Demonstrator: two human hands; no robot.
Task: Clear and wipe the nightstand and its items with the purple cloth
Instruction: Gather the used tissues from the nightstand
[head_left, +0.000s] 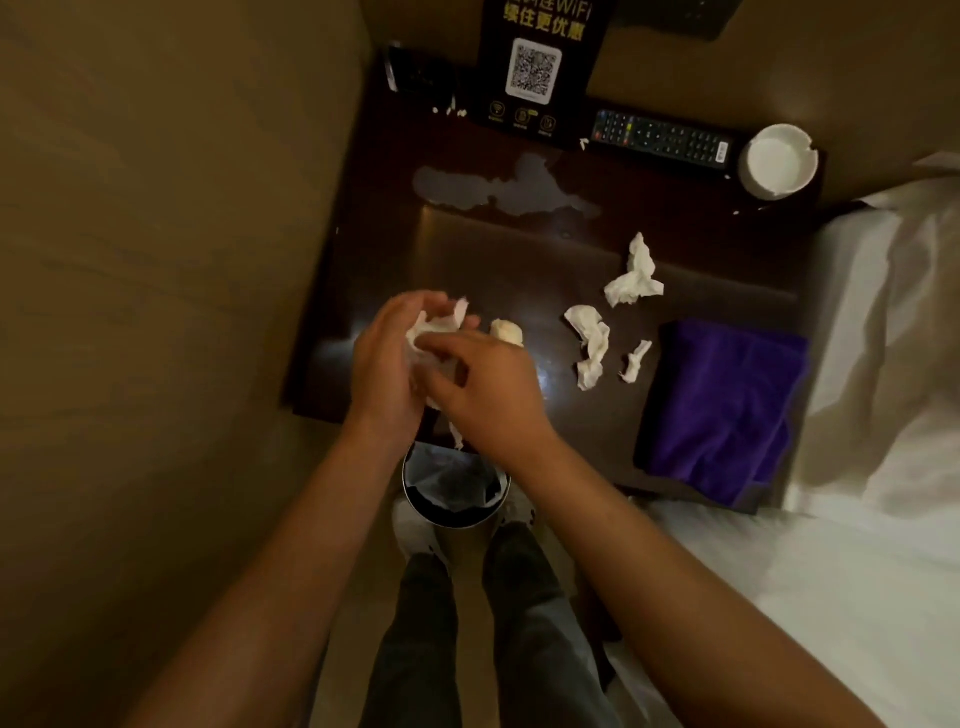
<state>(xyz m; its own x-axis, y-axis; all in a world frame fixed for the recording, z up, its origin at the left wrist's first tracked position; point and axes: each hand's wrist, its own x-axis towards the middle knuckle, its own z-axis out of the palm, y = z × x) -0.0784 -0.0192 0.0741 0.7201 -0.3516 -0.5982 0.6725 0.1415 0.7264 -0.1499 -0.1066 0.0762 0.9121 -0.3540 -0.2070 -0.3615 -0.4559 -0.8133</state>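
Head cam: left hand (389, 358) fingers (421, 301) curled round a wad of crumpled tissue (436, 327) over the table (493, 249) front edge. Right hand (488, 389) fingers reach into the same wad, probably pinching it; blurred. Small tissue ball (508, 331) just right of the fingers, three more tissue scraps (589, 345) further right. Purple cloth (722, 410) folded, untouched, well right of the fingers near the bed (779, 597). Bin (456, 491) below the hands.
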